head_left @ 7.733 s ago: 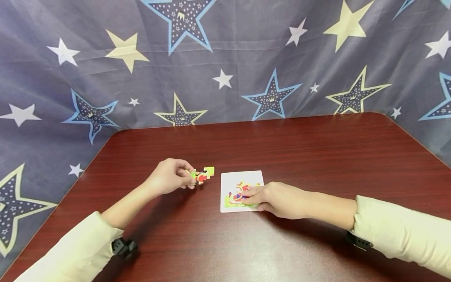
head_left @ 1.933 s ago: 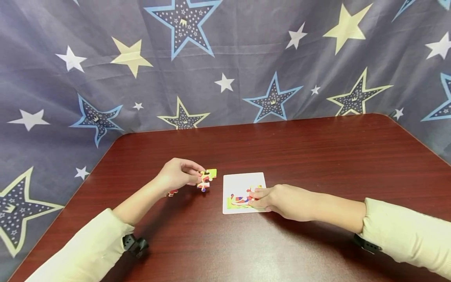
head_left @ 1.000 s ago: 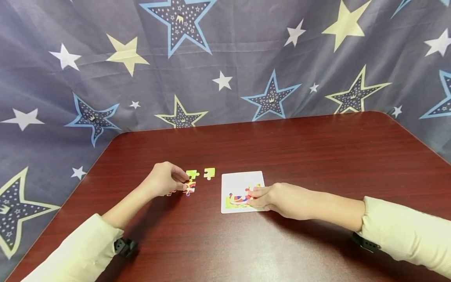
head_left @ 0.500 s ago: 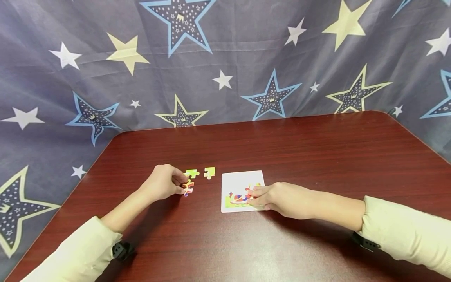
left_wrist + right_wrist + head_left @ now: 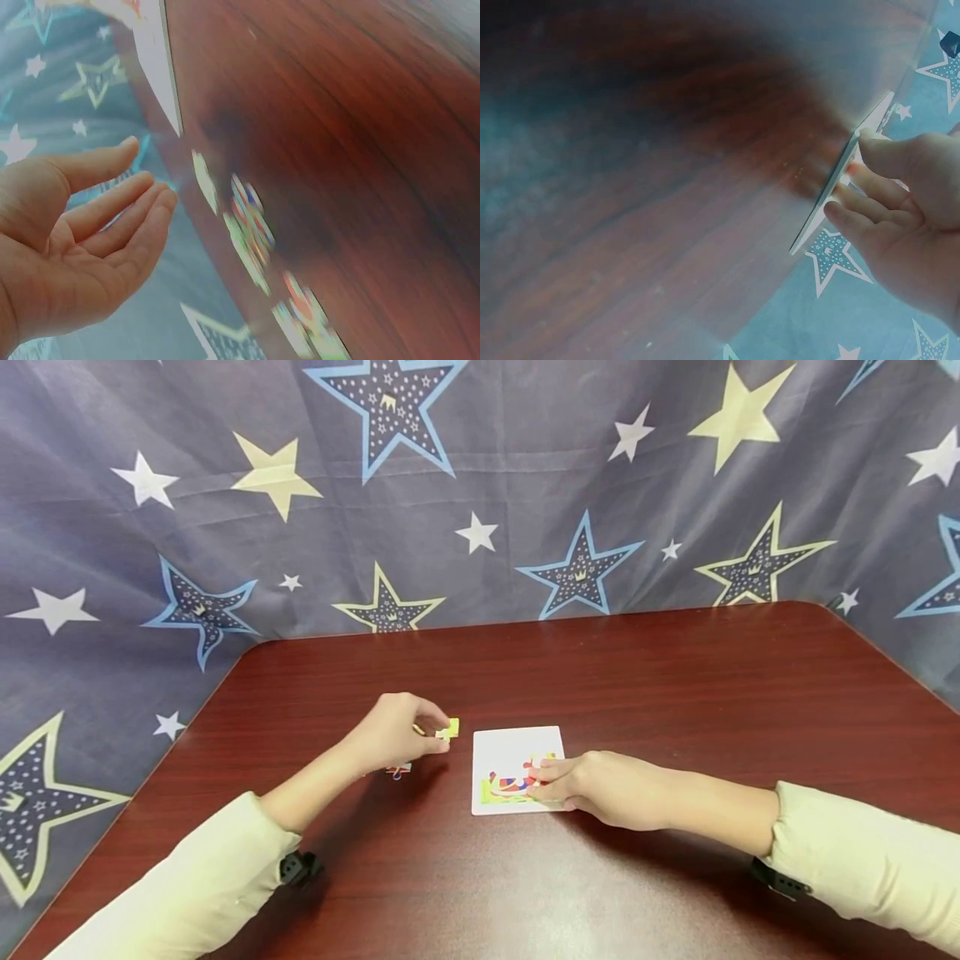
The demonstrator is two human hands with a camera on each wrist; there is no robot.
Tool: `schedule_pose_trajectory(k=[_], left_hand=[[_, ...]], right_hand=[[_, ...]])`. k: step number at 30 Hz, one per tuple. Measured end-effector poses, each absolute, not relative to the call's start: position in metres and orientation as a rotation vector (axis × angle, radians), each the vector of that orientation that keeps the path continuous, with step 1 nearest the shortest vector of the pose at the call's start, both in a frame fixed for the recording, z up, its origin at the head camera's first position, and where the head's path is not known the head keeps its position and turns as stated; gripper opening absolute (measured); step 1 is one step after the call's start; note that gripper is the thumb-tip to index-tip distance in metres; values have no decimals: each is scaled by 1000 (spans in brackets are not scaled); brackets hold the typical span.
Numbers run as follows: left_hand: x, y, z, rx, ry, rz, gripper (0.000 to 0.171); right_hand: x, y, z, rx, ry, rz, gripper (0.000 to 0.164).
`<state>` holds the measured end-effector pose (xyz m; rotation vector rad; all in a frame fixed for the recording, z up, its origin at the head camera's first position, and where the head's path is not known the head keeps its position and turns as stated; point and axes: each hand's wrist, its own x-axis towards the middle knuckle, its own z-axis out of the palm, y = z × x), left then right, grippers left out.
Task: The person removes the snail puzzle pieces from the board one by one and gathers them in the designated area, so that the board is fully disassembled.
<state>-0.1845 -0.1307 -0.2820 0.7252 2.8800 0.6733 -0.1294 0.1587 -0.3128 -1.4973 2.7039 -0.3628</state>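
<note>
My left hand (image 5: 393, 731) hovers over loose jigsaw pieces, its thumb and fingers apart and gently bent. Nothing sits between them in the left wrist view. Nearest its fingertips lies a yellow-green jigsaw piece (image 5: 453, 727), partly hidden by the hand. A red patterned piece (image 5: 399, 771) peeks out below the palm. My right hand (image 5: 607, 787) rests on the right side of a white square puzzle board (image 5: 517, 739), fingers extended over its colourful lower part. In the right wrist view, the thumb (image 5: 881, 154) is at the board's edge.
The left wrist view shows more pieces flat on the table, among them a multicoloured pair (image 5: 251, 225) and a blurred red, white and green group (image 5: 304, 315). A star-patterned cloth (image 5: 480, 468) hangs behind the dark red wooden table (image 5: 637, 677).
The red patterned piece was shifted left, then my left hand let go and moved right toward the yellow-green piece. My right hand has stayed on the board during the last two seconds.
</note>
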Motion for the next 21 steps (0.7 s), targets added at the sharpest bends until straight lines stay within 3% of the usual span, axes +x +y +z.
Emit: schedule_pose_trajectory(k=[14,21], left_hand=[[-176,-59,-293,1005,2705,549,45],[-174,-51,-298,1183,2617,495,42]], right_hand=[[-130,160,-315,-1521,2717,-369,39],[-131,161,-316,-1519,2711,-380,41]])
